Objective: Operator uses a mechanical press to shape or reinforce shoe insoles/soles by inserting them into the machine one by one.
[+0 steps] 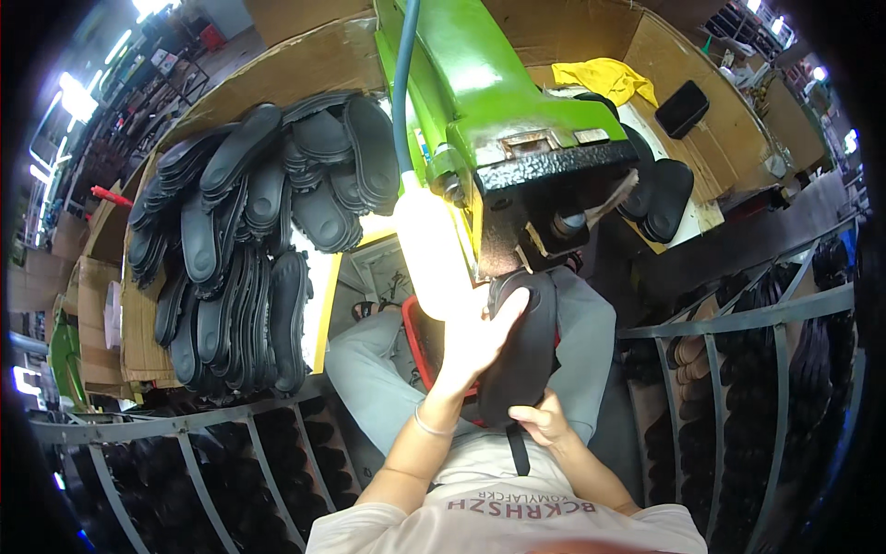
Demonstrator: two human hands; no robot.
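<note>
Sole (pixel 524 355), 1: black, matte, oblong | upper end by green metal machine (pixel 489 83) | left hand (pixel 474 343): holding sole's side | right hand (pixel 546 421): holding lower end | sole piles (pixel 268 212): rough-edged, left

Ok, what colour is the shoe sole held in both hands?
Black. The shoe sole shows best in the head view, the only one.

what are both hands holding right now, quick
Left hand: holding a black sole by its far end, thumb on top.
Right hand: gripping the same sole's near end.
</note>
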